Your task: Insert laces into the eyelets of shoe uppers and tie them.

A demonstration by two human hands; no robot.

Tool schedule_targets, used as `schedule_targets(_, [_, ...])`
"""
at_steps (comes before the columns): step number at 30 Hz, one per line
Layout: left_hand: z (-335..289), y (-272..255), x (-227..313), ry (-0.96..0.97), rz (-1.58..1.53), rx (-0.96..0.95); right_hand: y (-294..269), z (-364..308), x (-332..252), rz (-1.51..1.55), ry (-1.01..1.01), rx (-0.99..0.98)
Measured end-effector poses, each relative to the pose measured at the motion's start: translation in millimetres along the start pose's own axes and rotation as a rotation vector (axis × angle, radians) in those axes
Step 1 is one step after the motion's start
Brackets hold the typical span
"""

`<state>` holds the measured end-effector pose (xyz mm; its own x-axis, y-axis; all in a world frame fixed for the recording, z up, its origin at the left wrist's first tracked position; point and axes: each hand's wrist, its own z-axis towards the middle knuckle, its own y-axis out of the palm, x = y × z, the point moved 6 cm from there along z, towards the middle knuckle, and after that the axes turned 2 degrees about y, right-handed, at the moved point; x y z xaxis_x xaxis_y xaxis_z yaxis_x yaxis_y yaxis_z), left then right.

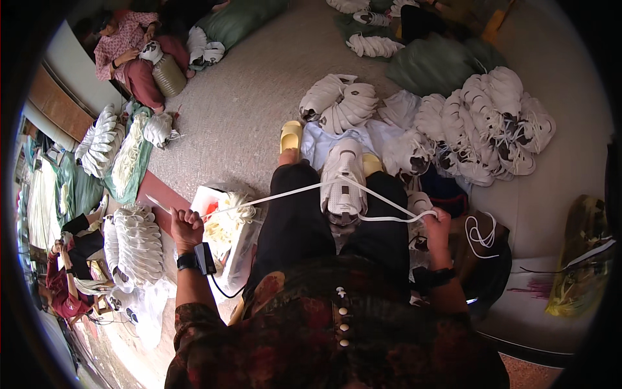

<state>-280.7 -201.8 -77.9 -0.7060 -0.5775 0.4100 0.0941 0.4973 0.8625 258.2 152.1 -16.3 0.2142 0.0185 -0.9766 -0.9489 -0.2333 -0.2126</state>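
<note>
Holding a white lace wide to both sides, the left hand is closed almost like a fist on one length, and the right hand has its fingers curled around the other; they are set far apart, I suppose so that the two lengths become equal and lose slack; a thin pale point sticks out past the left hand, but whether it is lace end or tool I cannot tell. Between the two knees lies one white shoe, probably put there because both hands are occupied; near the left hand is one open box with pale laces, likely for easy reach; farther are two yellow slippers on the feet, and two bundles of shoes just beyond; at right is one heap of white shoes, too overlapped for counting; at left sit two other people.
</note>
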Motion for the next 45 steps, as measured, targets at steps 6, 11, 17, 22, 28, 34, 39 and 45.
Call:
schedule_targets(6, [-16,-32,-53,-0.472,1.666,0.321,-28,6,5,-0.977,0.046,-0.131])
schedule_targets(11, [6,133,-135,0.385,1.825,-0.406,88,11,-79,-0.695,-0.586,-0.232])
schedule_targets(17, [10,230,-249,0.521,1.893,-0.881,177,24,-65,-0.679,-0.4,-0.519])
schedule_targets(22, [18,241,-272,0.07,2.101,-0.785,178,32,-63,-0.599,-0.397,-0.466])
schedule_targets(28, [16,245,-283,0.37,2.237,-0.929,188,42,-63,-0.608,-0.355,-0.454])
schedule_targets(34, [-12,287,-279,1.098,2.21,-1.182,185,46,-64,-0.49,-0.325,-0.455])
schedule_targets(39, [-30,256,-266,1.128,2.137,-1.599,179,49,-61,-0.456,-0.283,-0.512])
schedule_targets(45, [-14,235,-229,0.809,1.897,-1.199,147,35,-71,-0.791,-0.806,-0.557])
